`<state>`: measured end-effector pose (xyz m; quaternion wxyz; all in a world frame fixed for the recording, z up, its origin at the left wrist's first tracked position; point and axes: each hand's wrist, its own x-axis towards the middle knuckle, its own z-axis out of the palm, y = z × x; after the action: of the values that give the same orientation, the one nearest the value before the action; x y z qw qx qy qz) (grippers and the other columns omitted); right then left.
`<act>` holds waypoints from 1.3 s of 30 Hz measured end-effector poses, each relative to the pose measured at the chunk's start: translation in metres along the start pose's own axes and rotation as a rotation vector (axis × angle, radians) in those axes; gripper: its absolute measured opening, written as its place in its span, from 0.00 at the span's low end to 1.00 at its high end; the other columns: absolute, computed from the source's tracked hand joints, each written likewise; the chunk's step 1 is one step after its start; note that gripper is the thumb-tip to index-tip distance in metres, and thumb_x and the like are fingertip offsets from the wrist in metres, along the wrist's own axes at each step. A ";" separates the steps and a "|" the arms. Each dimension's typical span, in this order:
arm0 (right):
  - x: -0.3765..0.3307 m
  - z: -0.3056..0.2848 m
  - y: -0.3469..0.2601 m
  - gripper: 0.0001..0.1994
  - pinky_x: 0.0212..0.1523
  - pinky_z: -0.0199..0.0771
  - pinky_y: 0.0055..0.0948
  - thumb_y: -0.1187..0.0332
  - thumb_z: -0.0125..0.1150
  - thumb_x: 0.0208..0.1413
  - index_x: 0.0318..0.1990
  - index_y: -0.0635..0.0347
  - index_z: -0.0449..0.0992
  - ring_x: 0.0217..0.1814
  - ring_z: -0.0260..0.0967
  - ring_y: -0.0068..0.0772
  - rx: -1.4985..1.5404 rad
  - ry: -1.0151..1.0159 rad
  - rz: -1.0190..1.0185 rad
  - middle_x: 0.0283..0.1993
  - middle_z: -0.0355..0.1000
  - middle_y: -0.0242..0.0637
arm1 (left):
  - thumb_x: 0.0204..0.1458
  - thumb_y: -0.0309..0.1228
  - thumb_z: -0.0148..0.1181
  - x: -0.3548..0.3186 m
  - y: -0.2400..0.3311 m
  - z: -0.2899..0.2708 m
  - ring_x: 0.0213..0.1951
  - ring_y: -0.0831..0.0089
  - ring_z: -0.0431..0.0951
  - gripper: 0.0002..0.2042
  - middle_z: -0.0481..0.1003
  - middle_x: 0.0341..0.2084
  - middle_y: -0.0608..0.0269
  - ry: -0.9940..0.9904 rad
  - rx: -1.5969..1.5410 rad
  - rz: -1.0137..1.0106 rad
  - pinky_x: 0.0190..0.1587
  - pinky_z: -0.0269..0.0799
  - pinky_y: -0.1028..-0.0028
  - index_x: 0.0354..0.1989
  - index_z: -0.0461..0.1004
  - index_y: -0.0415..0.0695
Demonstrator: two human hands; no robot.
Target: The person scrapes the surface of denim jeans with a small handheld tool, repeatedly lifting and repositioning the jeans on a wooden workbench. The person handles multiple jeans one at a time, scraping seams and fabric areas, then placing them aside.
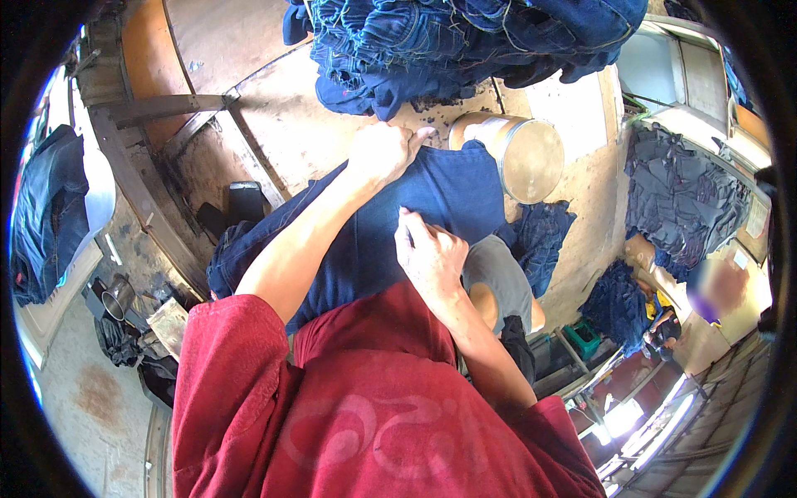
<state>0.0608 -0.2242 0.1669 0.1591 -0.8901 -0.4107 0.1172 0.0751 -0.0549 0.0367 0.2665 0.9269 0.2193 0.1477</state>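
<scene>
A blue denim garment (pixel 357 241) is spread across my lap, its far end reaching toward the board surface in front. My left hand (pixel 383 155) is closed at the garment's far edge, thumb stretched out to the right, and seems to grip the cloth there. Over the middle of the denim, my right hand (pixel 432 251) has its fingers curled and thumb pressed against the forefinger. Whatever it pinches, if anything, is too small to make out. Beyond my left hand rises a big pile of denim garments (pixel 465 50) with frayed threads.
A round drum-like cylinder (pixel 533 162) lies right of the garment, with crumpled denim (pixel 544 241) below it. Grey garments (pixel 685 195) are heaped at the right, near another person (pixel 662 332). A metal frame (pixel 137 191) and hanging jeans (pixel 50 216) stand left.
</scene>
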 end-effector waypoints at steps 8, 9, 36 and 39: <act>0.006 0.004 0.009 0.05 0.22 0.76 0.35 0.70 0.70 0.64 0.35 0.53 0.80 0.19 0.78 0.38 0.177 0.074 -0.015 0.23 0.77 0.36 | 0.65 0.55 0.65 0.001 0.003 -0.004 0.16 0.55 0.81 0.32 0.77 0.12 0.51 0.014 0.015 -0.028 0.22 0.77 0.60 0.13 0.80 0.44; 0.006 0.005 0.009 0.05 0.22 0.76 0.35 0.70 0.70 0.64 0.35 0.54 0.80 0.19 0.78 0.38 0.139 0.039 -0.011 0.22 0.77 0.36 | 0.65 0.55 0.65 0.001 0.003 -0.005 0.16 0.55 0.81 0.32 0.77 0.12 0.51 0.023 0.024 -0.024 0.22 0.77 0.60 0.13 0.80 0.44; 0.005 -0.012 0.010 0.07 0.23 0.79 0.41 0.64 0.68 0.67 0.36 0.52 0.82 0.21 0.80 0.45 0.003 -0.153 0.091 0.23 0.80 0.40 | 0.65 0.55 0.64 0.003 -0.002 0.005 0.15 0.53 0.81 0.33 0.75 0.10 0.49 0.113 0.005 0.047 0.21 0.76 0.59 0.11 0.78 0.44; -0.002 -0.027 0.022 0.07 0.32 0.82 0.38 0.67 0.65 0.70 0.50 0.56 0.83 0.29 0.84 0.41 0.358 -0.080 0.199 0.32 0.85 0.40 | 0.65 0.53 0.66 0.007 0.009 -0.023 0.21 0.52 0.83 0.28 0.78 0.16 0.49 -0.194 0.026 -0.059 0.29 0.80 0.59 0.19 0.80 0.42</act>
<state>0.0839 -0.2446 0.1839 0.2858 -0.8785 -0.2995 0.2385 0.0755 -0.0486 0.0613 0.2785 0.9334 0.2215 0.0463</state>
